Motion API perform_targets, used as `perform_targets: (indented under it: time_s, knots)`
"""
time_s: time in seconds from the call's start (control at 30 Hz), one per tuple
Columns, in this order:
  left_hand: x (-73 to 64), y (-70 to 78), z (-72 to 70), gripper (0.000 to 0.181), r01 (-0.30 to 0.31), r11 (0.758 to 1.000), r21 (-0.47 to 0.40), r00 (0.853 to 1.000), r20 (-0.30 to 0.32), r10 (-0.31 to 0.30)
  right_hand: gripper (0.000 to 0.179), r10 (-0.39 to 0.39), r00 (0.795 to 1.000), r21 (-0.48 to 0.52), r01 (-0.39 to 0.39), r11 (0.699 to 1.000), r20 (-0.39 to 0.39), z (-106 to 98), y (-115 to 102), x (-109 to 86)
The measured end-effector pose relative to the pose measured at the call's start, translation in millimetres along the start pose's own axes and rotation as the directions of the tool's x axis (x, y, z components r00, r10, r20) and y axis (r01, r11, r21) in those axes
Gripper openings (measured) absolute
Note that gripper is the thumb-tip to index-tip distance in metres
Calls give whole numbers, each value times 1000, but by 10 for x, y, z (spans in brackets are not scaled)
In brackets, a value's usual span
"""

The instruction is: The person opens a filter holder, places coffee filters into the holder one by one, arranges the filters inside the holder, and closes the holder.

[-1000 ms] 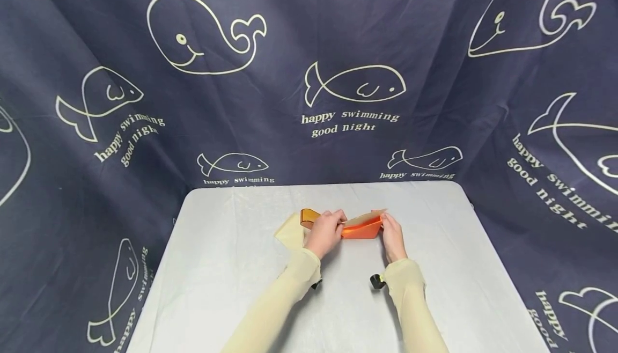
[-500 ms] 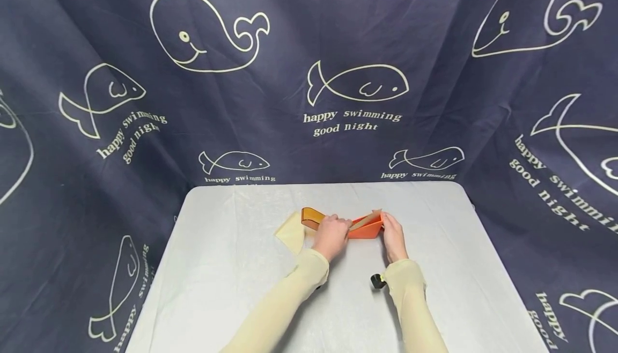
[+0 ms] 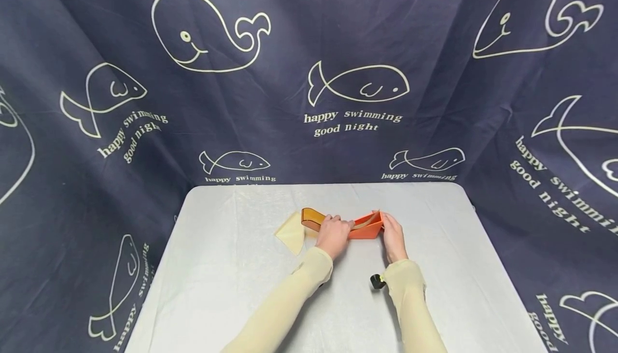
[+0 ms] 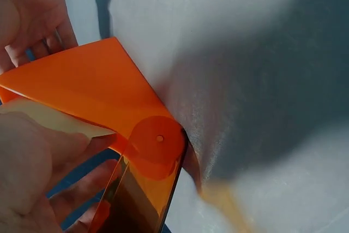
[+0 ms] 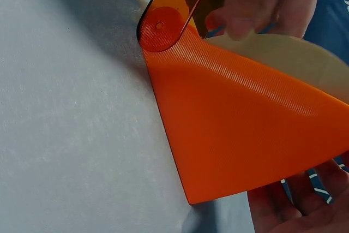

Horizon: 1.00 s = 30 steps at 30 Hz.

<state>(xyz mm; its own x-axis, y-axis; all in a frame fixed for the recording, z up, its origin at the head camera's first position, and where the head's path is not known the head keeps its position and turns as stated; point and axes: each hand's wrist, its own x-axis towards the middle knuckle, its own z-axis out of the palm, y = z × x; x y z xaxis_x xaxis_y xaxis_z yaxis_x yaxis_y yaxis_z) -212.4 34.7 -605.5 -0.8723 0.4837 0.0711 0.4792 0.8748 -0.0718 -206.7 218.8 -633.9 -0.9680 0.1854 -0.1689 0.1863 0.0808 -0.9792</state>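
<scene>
An orange box point(image 3: 368, 232) with tapering sides is on the table, its hinged see-through amber lid point(image 3: 310, 218) swung open to the left. A cream sheet, apparently a paper coffee filter point(image 5: 294, 58), sits partly inside the box and bows along its opening. My left hand point(image 3: 334, 236) is over the hinge end and pinches the filter near the thumb; some fingers pass behind the lid. My right hand point(image 3: 394, 238) holds the far right end of the box, its fingers point(image 5: 305, 195) partly hidden behind the wall.
Left of the lid lies another cream paper filter point(image 3: 291, 233), flat on the white table point(image 3: 232, 267). A dark blue curtain point(image 3: 289, 31) with whale and fish drawings stands around the table's back and sides. A small black device point(image 3: 377, 281) sits at my right wrist.
My left hand has moved right along the box, and the filter has dropped lower into it. The right hand has kept its place at the box's end.
</scene>
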Motion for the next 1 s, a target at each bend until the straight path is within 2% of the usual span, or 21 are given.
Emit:
perform_targets:
  time_s: [0.2,0.33,0.53,0.63,0.77,1.0]
  knots:
    - [36,28,38,20,-11,999,49,999,44,9,50,3,1000,9,-3,1000,9,-4,0,6]
    - [47,53,36,21,-21,997,79,997,69,16,50,12,1000,9,-12,1000,8,-3,4,4]
    - [70,74,-7,19,19,996,90,996,83,-26,51,10,1000,7,-10,1000,3,-4,7,6]
    - [95,77,-9,17,38,996,87,998,52,-43,51,7,1000,2,-7,1000,4,-7,5,6]
    - [124,78,23,14,49,996,70,999,-18,-48,50,7,1000,7,-7,1000,9,-8,-4,0]
    - [165,62,102,10,73,995,60,988,-141,-64,50,4,1000,9,-4,1000,7,-1,-19,-18]
